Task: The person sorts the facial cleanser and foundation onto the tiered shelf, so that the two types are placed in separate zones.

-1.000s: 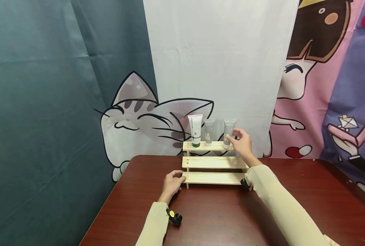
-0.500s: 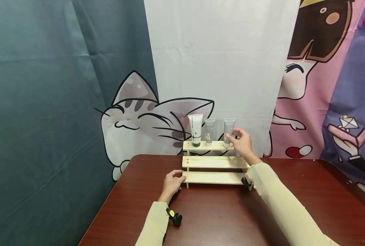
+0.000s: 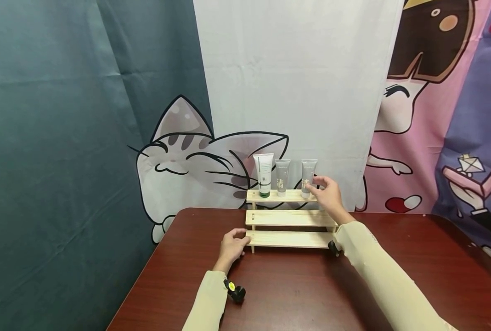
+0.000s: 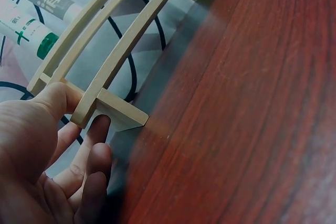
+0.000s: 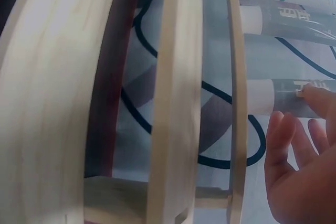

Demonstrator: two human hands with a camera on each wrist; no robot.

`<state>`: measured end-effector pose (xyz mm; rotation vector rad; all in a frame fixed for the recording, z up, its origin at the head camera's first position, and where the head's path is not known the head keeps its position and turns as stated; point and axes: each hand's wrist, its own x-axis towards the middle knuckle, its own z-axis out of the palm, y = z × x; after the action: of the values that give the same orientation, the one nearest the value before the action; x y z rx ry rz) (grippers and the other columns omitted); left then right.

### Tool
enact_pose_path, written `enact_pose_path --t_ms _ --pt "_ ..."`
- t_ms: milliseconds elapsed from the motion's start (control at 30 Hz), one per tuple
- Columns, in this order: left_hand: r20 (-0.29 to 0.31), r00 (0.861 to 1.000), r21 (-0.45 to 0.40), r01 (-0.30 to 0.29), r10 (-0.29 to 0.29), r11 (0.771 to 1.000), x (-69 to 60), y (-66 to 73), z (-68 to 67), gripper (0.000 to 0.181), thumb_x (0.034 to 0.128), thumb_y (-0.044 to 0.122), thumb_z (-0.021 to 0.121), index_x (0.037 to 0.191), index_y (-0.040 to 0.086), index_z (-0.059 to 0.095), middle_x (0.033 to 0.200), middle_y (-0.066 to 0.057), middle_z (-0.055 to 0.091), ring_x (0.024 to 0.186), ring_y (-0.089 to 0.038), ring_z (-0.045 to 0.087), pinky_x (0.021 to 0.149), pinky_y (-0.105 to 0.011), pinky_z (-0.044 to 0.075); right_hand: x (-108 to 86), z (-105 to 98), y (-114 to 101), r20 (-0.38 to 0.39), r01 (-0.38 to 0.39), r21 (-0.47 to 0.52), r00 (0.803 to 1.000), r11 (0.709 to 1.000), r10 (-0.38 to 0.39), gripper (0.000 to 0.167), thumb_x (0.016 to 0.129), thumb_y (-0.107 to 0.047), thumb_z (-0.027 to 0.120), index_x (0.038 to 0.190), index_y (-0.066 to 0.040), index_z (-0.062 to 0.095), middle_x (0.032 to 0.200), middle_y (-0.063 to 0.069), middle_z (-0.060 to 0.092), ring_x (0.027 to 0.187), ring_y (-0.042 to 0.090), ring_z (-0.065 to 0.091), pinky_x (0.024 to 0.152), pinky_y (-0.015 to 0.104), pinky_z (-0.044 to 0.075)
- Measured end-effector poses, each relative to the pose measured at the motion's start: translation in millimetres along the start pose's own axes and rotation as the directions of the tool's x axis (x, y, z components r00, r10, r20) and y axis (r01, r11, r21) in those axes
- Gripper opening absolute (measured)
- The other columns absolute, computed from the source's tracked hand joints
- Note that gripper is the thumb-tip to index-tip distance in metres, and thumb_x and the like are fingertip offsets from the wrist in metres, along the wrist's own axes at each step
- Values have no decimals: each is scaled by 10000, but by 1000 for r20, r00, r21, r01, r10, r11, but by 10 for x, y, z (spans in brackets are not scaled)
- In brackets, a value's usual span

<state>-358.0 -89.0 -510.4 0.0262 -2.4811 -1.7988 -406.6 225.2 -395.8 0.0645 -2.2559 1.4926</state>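
A three-tier wooden rack stands on the table. My left hand grips the left end of its lowest shelf, thumb above and fingers curled below, as the left wrist view shows. On the top shelf, my right hand pinches the rightmost grey tube; its thumb lies across the front lettering, seen in the right wrist view. That tube stands upright on its white cap. Left of it stand a second grey tube and a taller white tube with a green cap. A gap separates the two grey tubes.
The dark red table extends in front of the rack and to both sides. Close behind hangs a printed curtain with a cartoon cat. Black wrist cameras sit below both hands.
My right hand has shifted slightly down and right on the rightmost grey tube, uncovering more of its lettering. The left hand and the rack hold still.
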Motion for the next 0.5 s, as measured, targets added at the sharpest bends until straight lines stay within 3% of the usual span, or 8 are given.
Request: enact_pose_path --t_ms 133,267,400,500 --pt "6 1000 -3 1 -1 1000 -9 14 -5 357 833 205 745 1169 99 692 733 -19 696 438 -114 529 420 -230 402 -28 -27 46 -4 24 -12 1000 1000 -24 418 909 -190 735 1235 34 599 1251 214 638 1252 332 527 995 417 431" --pt "4 1000 -1 0 0 1000 1 13 -4 350 836 209 745 1165 103 693 745 -19 698 443 -115 535 422 -232 406 -68 -58 67 -6 37 -8 999 999 -37 387 900 -157 739 1216 28 614 1224 197 657 1211 302 552 898 279 444" --pt "1 1000 2 -5 5 1000 4 -2 5 340 835 204 744 1156 102 694 741 -16 693 441 -113 533 420 -231 409 -118 -105 91 8 44 -17 999 999 -44 390 893 -79 716 1238 58 599 1208 223 659 997 222 628 729 169 460" --pt "-1 1000 -1 -8 8 1000 8 8 4 339 835 196 741 1156 97 693 729 -15 688 439 -109 528 421 -227 409 -146 -163 88 21 42 -36 999 998 -41 399 889 -61 704 1252 55 589 1206 234 657 772 123 618 616 171 466"
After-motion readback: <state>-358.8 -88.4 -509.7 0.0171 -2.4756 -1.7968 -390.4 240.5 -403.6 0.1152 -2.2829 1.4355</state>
